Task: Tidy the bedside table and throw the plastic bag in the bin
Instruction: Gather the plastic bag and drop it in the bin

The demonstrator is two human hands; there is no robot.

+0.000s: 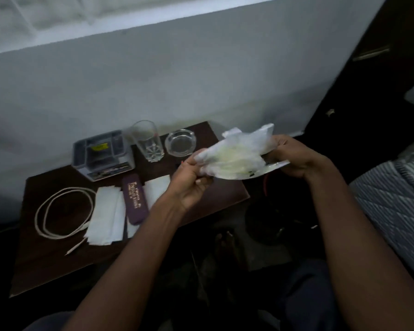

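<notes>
A crumpled clear plastic bag [239, 155] is held in the air above the right end of the dark bedside table [58, 263]. My left hand [189, 180] grips its left end and my right hand [294, 156] grips its right end. On the table lie a coiled white cable [62, 211], white paper napkins [106, 216], a purple case with gold lettering [134, 199], a grey organiser box [101, 154], a tall drinking glass [147, 139] and a glass ashtray [181, 142].
A pale wall [177, 80] rises right behind the table. A dark round bin [268, 218] stands on the floor to the table's right. A patterned bed cover [392, 199] fills the right edge, with a dark headboard [368, 68] above it.
</notes>
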